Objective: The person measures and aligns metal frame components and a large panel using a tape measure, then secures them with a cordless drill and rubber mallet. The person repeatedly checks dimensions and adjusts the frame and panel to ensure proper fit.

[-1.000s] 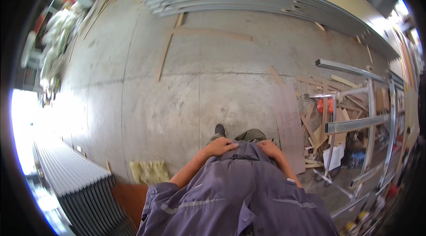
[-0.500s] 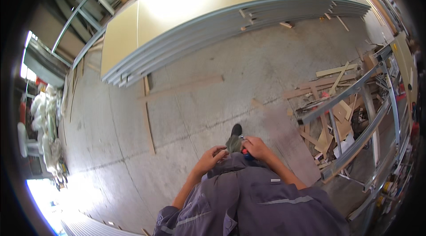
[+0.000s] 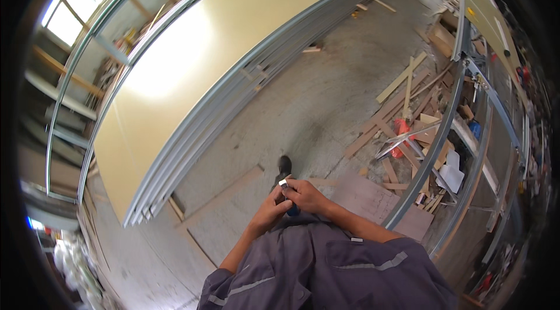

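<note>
Near the lower edge of the grey-purple cloth jacket (image 3: 315, 251), a small silver-and-blue, hard-looking object (image 3: 284, 183), probably light and stiff, is pinched by the bare left hand (image 3: 272, 209) and right hand (image 3: 307, 194), its sides being best gripped.

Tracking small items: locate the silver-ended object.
In the head view, the silver-ended object is just below centre, where the left hand and right hand meet, with the dark shoe just above it in the picture.
</note>
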### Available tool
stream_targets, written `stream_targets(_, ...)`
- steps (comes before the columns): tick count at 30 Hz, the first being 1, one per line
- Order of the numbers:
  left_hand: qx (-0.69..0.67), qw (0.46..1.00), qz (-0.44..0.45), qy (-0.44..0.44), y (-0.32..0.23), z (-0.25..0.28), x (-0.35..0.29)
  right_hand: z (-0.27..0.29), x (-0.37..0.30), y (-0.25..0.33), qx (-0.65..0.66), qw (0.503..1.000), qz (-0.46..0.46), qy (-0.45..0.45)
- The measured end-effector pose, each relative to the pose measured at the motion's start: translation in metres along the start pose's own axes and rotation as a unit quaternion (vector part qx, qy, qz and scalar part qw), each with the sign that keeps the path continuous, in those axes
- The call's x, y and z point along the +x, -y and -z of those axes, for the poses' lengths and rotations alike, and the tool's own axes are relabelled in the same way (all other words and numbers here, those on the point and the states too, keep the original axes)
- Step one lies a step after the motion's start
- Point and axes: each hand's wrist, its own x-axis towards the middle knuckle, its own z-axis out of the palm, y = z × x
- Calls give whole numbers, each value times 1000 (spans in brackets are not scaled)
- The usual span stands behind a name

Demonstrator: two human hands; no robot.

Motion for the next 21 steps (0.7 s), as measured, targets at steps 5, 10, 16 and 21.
stream_targets(5, 145, 987, 39, 57, -99, 20, 154, 99, 79, 52, -1, 985, -13, -171)
stream_targets(10, 384, 903, 111, 156, -192, -10, 288, 185, 113, 64, 22, 936, -19, -350)
stream_targets(16, 447, 842, 193, 234, -229, -53, 457, 329, 159, 46, 265, 855, -17, -446)
stream_targets(21, 477, 829, 175, 233, -257, -55, 594, 478, 218, 63, 290, 842, 12, -455)
